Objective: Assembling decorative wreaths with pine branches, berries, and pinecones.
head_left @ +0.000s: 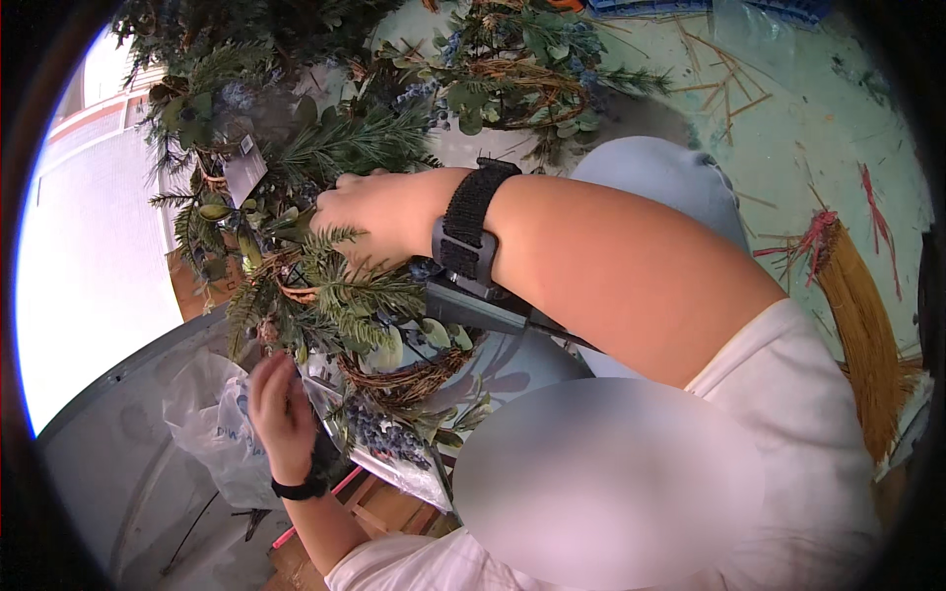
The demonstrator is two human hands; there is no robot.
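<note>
A twig-ring wreath (406, 386) with fir sprigs, green leaves and dark blue berries stands at an angle in front of me. My right hand (370, 219) reaches across to its upper part, fingers curled into the greenery and their tips hidden by leaves. Beside the wreath's lower left edge, my left hand (284, 409) is raised with fingers loosely bent and apart, slightly blurred. It holds nothing that I can see. A pale tag (245, 175) hangs among the leaves left of my right hand. Blue berry clusters (379, 433) show below the twig ring.
Another berry wreath (537, 94) lies at the far middle, near dark greenery (286, 49). Loose sticks (727, 87) scatter over the pale green floor. A tied straw-coloured bundle (859, 315) lies right. A clear plastic bag (212, 424) is left, and a blue crate (734, 8) stands far right.
</note>
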